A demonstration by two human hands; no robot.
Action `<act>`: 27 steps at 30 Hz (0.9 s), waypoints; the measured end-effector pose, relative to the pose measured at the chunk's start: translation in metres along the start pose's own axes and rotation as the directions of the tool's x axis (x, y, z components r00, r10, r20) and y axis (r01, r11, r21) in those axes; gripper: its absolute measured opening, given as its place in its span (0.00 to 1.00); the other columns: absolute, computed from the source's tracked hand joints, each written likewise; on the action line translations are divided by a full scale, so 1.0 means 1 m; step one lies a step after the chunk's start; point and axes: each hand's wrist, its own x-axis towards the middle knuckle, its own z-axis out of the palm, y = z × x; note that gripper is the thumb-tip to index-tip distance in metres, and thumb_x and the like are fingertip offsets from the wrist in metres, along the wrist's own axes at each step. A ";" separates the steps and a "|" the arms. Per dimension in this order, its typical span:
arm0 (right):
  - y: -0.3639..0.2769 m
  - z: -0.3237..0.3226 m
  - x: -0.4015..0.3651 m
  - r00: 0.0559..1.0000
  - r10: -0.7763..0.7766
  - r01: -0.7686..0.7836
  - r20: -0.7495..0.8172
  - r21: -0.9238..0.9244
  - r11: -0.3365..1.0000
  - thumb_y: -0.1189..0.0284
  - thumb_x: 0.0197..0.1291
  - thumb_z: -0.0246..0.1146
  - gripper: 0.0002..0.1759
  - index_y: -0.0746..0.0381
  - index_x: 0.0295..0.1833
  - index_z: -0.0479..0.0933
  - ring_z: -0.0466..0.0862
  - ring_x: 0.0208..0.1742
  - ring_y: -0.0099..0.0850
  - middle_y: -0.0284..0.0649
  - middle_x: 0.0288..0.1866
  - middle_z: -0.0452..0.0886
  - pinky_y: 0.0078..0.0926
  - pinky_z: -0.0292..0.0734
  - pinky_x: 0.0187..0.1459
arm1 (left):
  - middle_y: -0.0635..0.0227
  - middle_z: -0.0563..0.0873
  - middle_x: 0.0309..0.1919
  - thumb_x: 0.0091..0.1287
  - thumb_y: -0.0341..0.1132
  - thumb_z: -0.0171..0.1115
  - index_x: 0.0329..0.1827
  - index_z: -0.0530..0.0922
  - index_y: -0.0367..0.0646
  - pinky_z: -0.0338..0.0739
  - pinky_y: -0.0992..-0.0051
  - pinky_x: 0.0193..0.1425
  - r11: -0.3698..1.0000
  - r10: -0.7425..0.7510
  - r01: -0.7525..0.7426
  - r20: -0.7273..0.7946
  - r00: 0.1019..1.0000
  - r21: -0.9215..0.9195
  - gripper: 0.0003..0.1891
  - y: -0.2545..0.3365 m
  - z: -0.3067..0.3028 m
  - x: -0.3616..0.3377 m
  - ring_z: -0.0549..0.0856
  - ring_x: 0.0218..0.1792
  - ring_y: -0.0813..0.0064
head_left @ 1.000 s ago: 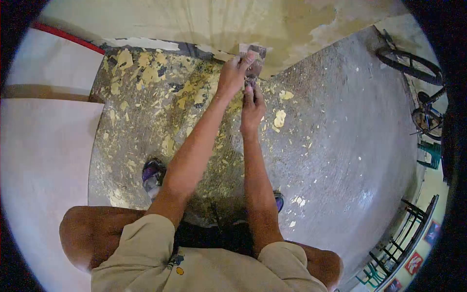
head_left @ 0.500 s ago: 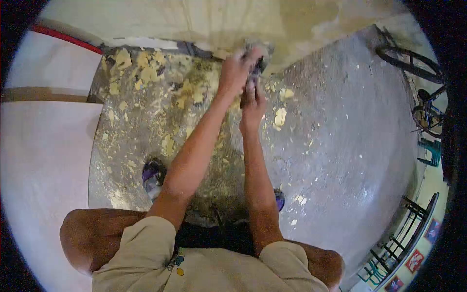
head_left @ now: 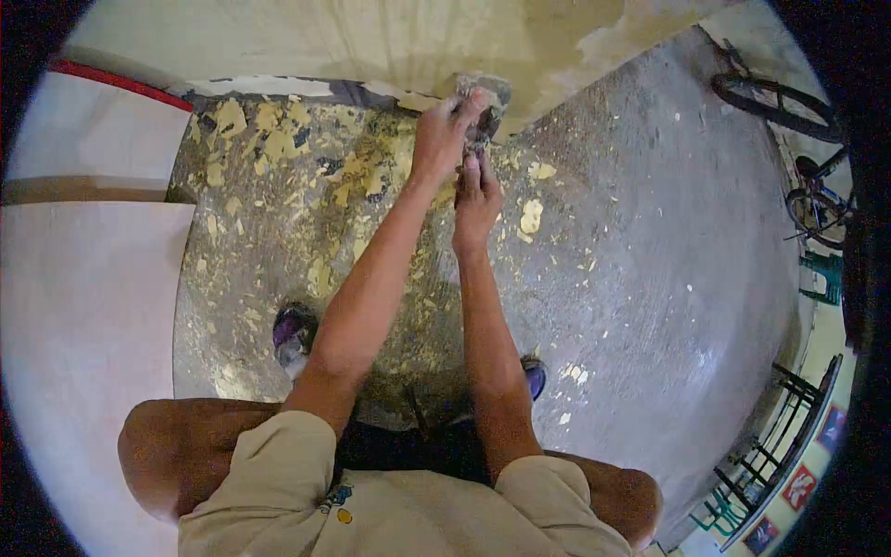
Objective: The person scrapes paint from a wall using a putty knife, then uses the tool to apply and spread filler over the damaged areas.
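Note:
A putty-knife-like scraper [head_left: 497,91] with a wide, dirty blade lies against the bottom of the yellowish wall [head_left: 418,46], near its corner. My right hand [head_left: 476,209] is closed around the handle, which is mostly hidden by the fingers. Ahead of it, my left hand [head_left: 438,139] grips the scraper by the blade, with its thumb or a finger stretched across the face. Yellow paint flakes [head_left: 278,139] lie thickly on the floor below the wall, to the left of my hands. A larger flake [head_left: 531,216] rests just right of my right hand.
Pale boards [head_left: 93,278] line the left side. My shoes [head_left: 295,334] stand on the grey concrete floor [head_left: 650,241], one to each side. Along the right are a bicycle [head_left: 780,107], a green plastic chair [head_left: 821,277] and a dark-legged table [head_left: 789,427].
The scraper and both hands have shifted very slightly left in view, with the blade staying at the wall. The blade shows more sharply now. Both hands keep their hold.

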 end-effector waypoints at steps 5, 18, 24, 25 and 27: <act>0.027 -0.007 -0.002 0.999 -0.040 0.040 -0.036 0.020 0.999 0.65 0.64 0.56 0.21 0.70 0.55 0.73 0.67 0.29 0.19 0.33 0.30 0.75 0.20 0.64 0.30 | 0.56 0.81 0.22 0.60 0.60 0.54 0.37 0.80 0.36 0.71 0.70 0.33 0.997 -0.049 0.047 0.031 0.998 0.055 0.29 -0.010 0.002 -0.002 0.78 0.24 0.70; -0.009 -0.014 0.004 0.991 -0.126 0.127 0.034 -0.028 0.991 0.65 0.65 0.54 0.22 0.73 0.55 0.71 0.67 0.33 0.19 0.29 0.35 0.73 0.17 0.63 0.33 | 0.60 0.85 0.30 0.60 0.60 0.54 0.42 0.80 0.35 0.73 0.74 0.38 0.990 0.088 -0.089 -0.014 0.996 -0.110 0.30 0.007 0.001 -0.003 0.81 0.31 0.73; -0.003 -0.051 -0.005 0.990 -0.108 0.143 0.095 -0.612 0.778 0.63 0.57 0.61 0.17 0.64 0.47 0.78 0.81 0.41 0.34 0.46 0.39 0.82 0.26 0.73 0.46 | 0.69 0.81 0.40 0.66 0.53 0.51 0.51 0.74 0.44 0.71 0.75 0.46 0.621 -0.490 0.531 0.244 0.837 -0.577 0.23 -0.039 0.006 -0.014 0.78 0.39 0.76; -0.008 -0.057 -0.001 0.989 -0.107 0.149 0.105 -0.617 0.773 0.63 0.57 0.61 0.17 0.64 0.47 0.78 0.81 0.41 0.34 0.46 0.39 0.82 0.26 0.73 0.46 | 0.69 0.81 0.40 0.66 0.53 0.51 0.51 0.74 0.44 0.71 0.75 0.46 0.615 -0.492 0.528 0.238 0.837 -0.586 0.23 -0.054 0.005 -0.014 0.78 0.39 0.76; -0.025 -0.070 -0.005 0.897 -0.044 0.375 0.441 -0.701 0.607 0.67 0.56 0.62 0.17 0.64 0.49 0.77 0.77 0.31 0.27 0.42 0.32 0.81 0.27 0.72 0.36 | 0.71 0.78 0.40 0.67 0.55 0.49 0.52 0.71 0.45 0.74 0.72 0.39 0.263 -0.577 0.410 0.198 0.793 -0.874 0.23 -0.085 0.003 -0.018 0.78 0.42 0.75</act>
